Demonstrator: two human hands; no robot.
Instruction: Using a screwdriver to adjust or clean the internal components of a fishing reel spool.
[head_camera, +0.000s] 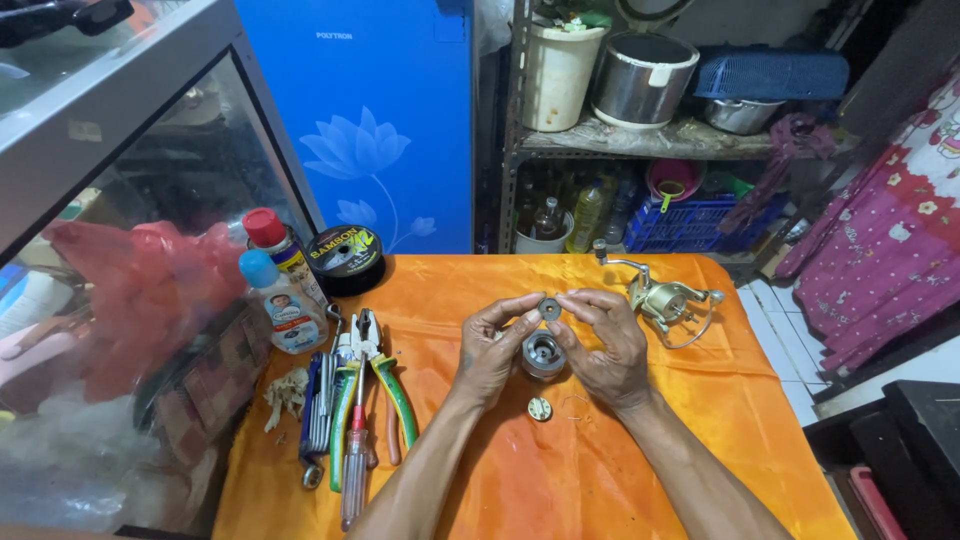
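A: What are the hands doing over the orange cloth (620, 470)?

B: Both are meeting just above a round metal spool (543, 355). The left hand (492, 348) and the right hand (606, 345) are pinching a small dark washer (550, 309) between their fingertips, holding it flat over the spool's open top, probably so it is lining up with the bore.

A: And the spool?

B: It is sitting cradled between the lower fingers of both hands (I cannot tell which hand is bearing it).

A: Anything near it?

B: A small brass-coloured disc (539, 408) is lying just below the spool. The reel body (664, 297) is resting beyond and to the right of the spool; pliers (385, 385) and a screwdriver (354, 455) are lying well to its left, within reach but clear of the work.
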